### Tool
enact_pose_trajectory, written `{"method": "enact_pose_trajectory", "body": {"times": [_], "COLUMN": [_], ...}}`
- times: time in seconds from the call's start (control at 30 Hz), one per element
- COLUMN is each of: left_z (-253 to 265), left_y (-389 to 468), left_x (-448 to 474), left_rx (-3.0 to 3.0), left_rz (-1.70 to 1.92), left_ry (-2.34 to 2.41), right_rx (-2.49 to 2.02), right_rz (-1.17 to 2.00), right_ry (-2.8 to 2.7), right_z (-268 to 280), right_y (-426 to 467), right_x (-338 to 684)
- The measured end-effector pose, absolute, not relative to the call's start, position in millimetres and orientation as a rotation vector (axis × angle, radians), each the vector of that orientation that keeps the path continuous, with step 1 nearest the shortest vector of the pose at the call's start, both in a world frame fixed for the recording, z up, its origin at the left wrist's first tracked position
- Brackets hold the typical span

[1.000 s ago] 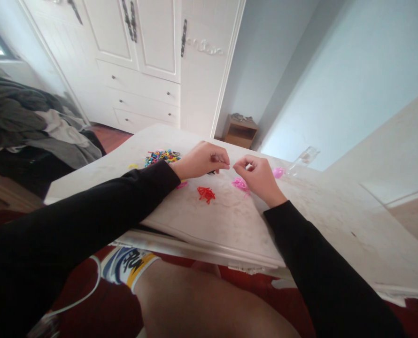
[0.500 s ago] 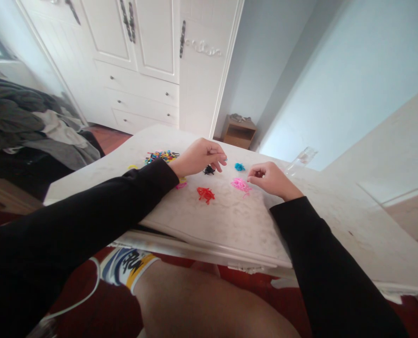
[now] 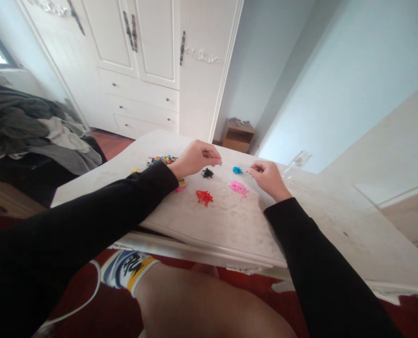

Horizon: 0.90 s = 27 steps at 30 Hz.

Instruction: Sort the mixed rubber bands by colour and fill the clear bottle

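Observation:
My left hand (image 3: 200, 158) hovers above the far side of the table, its fingers pinched on a tiny rubber band, of which only a dark bluish tip shows. A pile of black rubber bands (image 3: 207, 173) lies just below that hand. My right hand (image 3: 267, 176) is closed in a pinch beside the blue rubber bands (image 3: 237, 170); whatever its fingertips hold, if anything, is too small to see. Pink rubber bands (image 3: 238, 188) and red rubber bands (image 3: 204, 197) form separate piles nearer me. Behind my left wrist is a heap of mixed-colour bands (image 3: 159, 160).
The white table (image 3: 230, 230) spans the space before me. A clear plastic or glass container (image 3: 297, 163) lies beyond my right hand. Yellow and pink bits (image 3: 181, 187) are partly covered by my left sleeve. Clothes (image 3: 26, 122) are piled at left, and a white wardrobe (image 3: 142, 94) stands behind.
My left hand has shifted slightly left, uncovering more of the black pile. The right hand has moved a little left, from beside the pink pile toward the blue one. The view has tilted slightly.

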<state>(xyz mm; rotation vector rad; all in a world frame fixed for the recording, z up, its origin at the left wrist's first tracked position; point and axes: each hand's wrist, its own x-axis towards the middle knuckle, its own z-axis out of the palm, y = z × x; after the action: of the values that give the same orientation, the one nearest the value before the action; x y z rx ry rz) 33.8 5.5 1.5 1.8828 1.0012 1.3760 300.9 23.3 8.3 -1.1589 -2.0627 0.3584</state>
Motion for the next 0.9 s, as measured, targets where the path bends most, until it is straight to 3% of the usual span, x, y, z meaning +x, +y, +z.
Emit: {"method": "enact_pose_trajectory", "body": {"times": [0.53, 0.7, 0.9], "left_z": [23.7, 41.1, 67.1], "left_y": [73.8, 71.9, 37.2], "left_x": [109.1, 82.0, 8.4], "left_rx": [2.277, 2.368, 2.314], "left_rz": [0.873, 0.947, 0.507], "left_ry": [1.143, 1.224, 1.278], "right_rx": [-1.228, -1.205, -1.189], "right_rz": [0.444, 0.45, 0.392], "right_ry": [-1.855, -1.874, -1.919], "right_z": [-7.1, -9.0, -8.3], "right_y": [43.8, 44.4, 44.8], "right_x": [317.5, 316.7, 316.5]}}
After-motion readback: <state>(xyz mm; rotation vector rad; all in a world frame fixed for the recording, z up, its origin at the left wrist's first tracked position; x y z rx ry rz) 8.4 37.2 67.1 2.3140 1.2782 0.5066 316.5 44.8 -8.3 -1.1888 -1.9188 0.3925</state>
